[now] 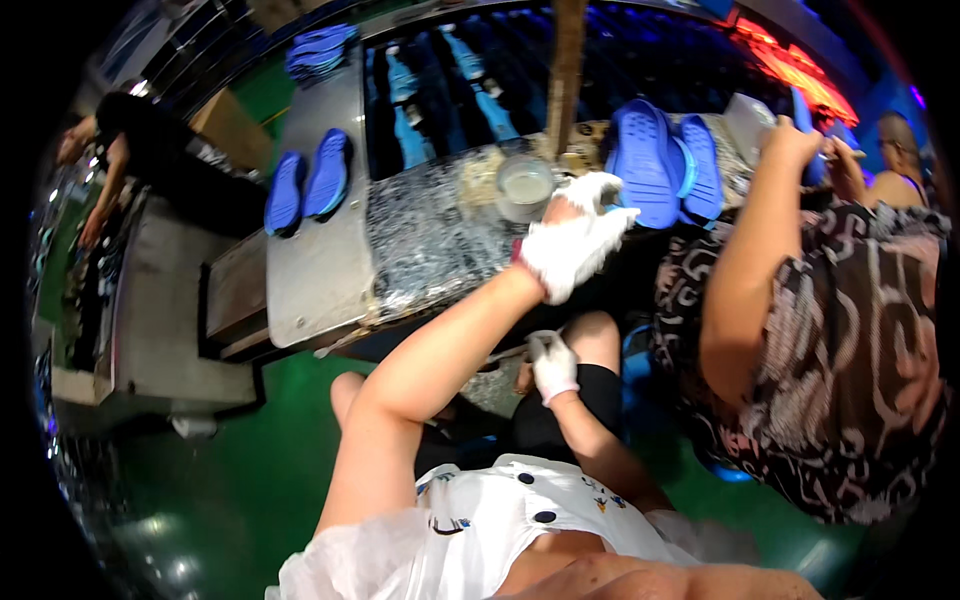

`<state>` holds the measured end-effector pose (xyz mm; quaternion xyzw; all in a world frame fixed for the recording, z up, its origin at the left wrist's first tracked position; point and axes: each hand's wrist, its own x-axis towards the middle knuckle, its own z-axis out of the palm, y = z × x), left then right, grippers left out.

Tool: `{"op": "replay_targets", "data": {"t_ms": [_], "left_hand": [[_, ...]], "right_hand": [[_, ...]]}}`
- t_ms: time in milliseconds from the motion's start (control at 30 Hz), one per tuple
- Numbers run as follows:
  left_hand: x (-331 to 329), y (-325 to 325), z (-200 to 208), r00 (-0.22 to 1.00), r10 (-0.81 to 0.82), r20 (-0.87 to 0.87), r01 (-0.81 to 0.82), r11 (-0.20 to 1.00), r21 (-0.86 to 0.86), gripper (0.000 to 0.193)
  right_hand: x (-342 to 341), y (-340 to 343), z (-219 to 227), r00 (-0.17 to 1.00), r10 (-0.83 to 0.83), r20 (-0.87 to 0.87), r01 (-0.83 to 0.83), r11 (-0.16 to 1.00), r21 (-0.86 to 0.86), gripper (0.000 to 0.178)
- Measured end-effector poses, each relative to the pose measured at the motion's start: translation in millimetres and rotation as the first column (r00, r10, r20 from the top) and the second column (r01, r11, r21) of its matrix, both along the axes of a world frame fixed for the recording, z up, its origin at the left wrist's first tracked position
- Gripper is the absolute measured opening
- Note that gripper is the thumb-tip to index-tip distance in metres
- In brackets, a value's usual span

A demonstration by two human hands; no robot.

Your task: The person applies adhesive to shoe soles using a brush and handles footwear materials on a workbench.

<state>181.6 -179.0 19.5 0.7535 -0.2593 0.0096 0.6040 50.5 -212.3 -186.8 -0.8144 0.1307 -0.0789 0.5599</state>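
The large blue sole (645, 165) lies at the near edge of the worktable (425, 235), at about half past one from the left hand (580, 235), its long axis running nearly twelve to six with the near end toward the glove. That hand is clearly the nearer one: its white-gloved fingers are parted and point at the sole's lower left edge, with nothing visibly gripped, though I cannot tell whether the fingertips touch it. The right hand (553, 367), also gloved, sits low by the lap at six o'clock, well apart from the sole; whether it grasps anything I cannot tell. A narrower blue sole (703, 170) stands just beside the large one, at its three o'clock. From the left hand, a round bowl (525, 190) is near at ten, a pair of blue soles (327, 172) farther off between nine and ten, and a co-worker's hand (793, 143) holding something blue at two.
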Motion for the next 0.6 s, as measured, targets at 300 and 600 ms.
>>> {"op": "replay_targets", "data": {"t_ms": [300, 600], "left_hand": [[63.4, 253.9, -11.6, 0.469, 0.516, 0.717, -0.856, 0.066, 0.513, 0.063], [8.4, 300.7, -45.2, 0.743, 0.449, 0.497, -0.641, 0.261, 0.722, 0.027]], "right_hand": [[3.7, -1.8, -10.7, 0.998, 0.023, -0.056, -0.008, 0.966, 0.259, 0.013], [-9.4, 2.9, 58.4, 0.954, -0.16, 0.253, 0.042, 0.908, 0.417, 0.006]]}}
